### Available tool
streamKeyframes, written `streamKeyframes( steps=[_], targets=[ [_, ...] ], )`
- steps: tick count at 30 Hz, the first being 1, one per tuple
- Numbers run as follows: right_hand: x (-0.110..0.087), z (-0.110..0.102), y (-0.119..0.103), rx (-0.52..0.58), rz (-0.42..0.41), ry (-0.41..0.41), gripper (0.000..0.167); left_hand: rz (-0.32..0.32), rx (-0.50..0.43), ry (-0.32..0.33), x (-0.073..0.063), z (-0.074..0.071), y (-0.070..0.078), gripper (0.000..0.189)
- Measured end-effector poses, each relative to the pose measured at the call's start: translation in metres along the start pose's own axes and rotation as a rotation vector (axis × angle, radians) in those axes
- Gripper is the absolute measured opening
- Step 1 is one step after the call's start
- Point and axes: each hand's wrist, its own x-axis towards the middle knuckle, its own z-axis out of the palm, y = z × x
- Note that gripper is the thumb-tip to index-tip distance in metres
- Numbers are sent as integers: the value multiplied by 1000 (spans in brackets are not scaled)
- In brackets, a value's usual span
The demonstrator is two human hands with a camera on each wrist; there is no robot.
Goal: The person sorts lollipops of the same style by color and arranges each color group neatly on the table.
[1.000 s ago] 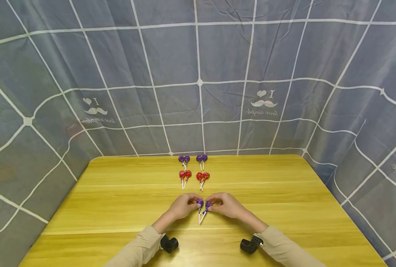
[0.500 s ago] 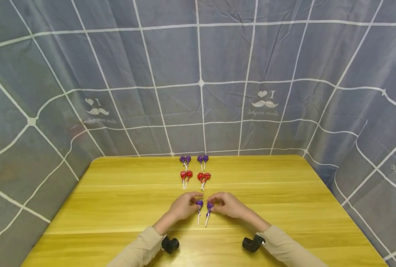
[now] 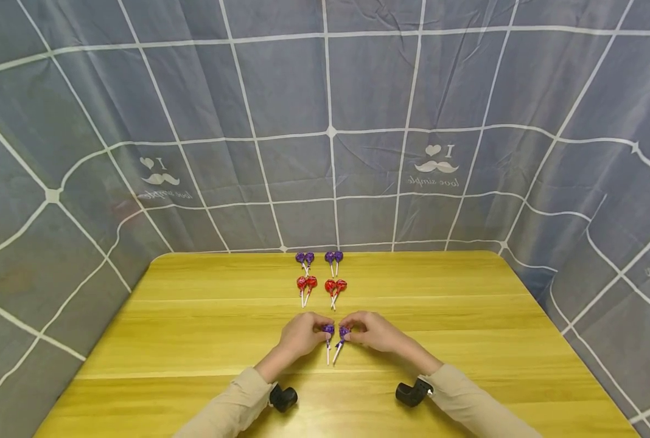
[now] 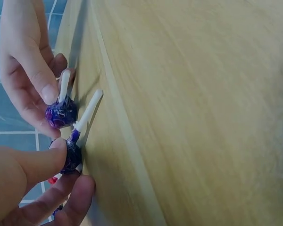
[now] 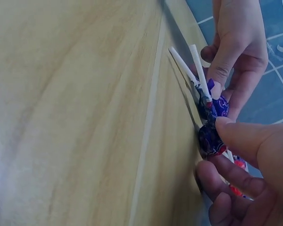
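Note:
Thumb and fingers of my left hand point(image 3: 301, 333) pinch the wrapped head of a purple lollipop point(image 3: 328, 329), its white stick pointing toward me. Close beside it, my right hand point(image 3: 373, 330) pinches a second purple lollipop point(image 5: 211, 140) by its head, the stick slanting down to the left. A narrow gap separates the two heads in the head view. The left wrist view has the left hand's lollipop point(image 4: 71, 159) in front and the right hand's lollipop point(image 4: 61, 114) behind it. Parts of both wrappers are hidden by the fingers.
Beyond the hands lie two pairs of red lollipops, a left pair point(image 3: 306, 283) and a right pair point(image 3: 335, 286). Farther back, near the far edge of the wooden table point(image 3: 204, 340), are two purple pairs, left point(image 3: 305, 258) and right point(image 3: 333, 257). A grey checked curtain point(image 3: 281, 170) surrounds the table.
The two held lollipops, whose stick ends met a second ago, were drawn apart, the right one moving rightward. Since half a second ago they have come slightly closer again. Both hands keep their grip.

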Motion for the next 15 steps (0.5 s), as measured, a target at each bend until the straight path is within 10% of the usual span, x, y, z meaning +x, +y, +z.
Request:
streamKeyframes(
  steps=[15],
  targets=[
    [6, -3, 7, 46, -5, -35, 24, -48, 72, 31, 1, 2, 5, 23]
  ],
)
